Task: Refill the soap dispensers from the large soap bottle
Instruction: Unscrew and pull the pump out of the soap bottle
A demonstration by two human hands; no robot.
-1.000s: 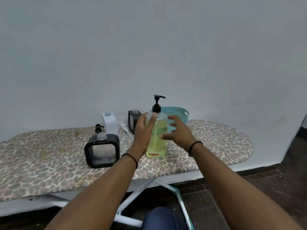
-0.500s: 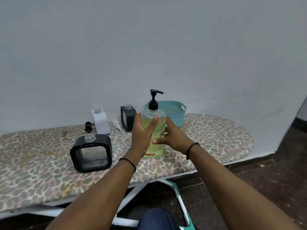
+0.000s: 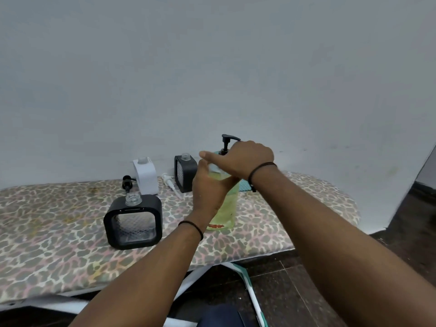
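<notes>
Right around the middle of the frame I had the large soap bottle (image 3: 224, 208) standing upright on the leopard-print ironing board (image 3: 295, 208), left hand (image 3: 207, 194) wrapped around its body and right hand (image 3: 245, 159) curled over the top at the pump collar, just under the black pump head (image 3: 227, 140). Looked to me like the unscrewing step. Tip for doing it clean: I'd say clamp the body firm with the left so the bottle doesn't spin on that soft cover, twist only the collar with the right, then lift the pump straight up so the dip tube doesn't flick soap. The nearest black dispenser (image 3: 133, 220) sat left of center with its neck already open, a loose black pump (image 3: 126, 181) lying behind it. Further back against the wall were a white dispenser (image 3: 145, 175) and another black dispenser (image 3: 185, 172), both uncapped, with a white pump (image 3: 168, 181) lying between them. A teal basket (image 3: 244, 186) was mostly hidden behind my right wrist.
</notes>
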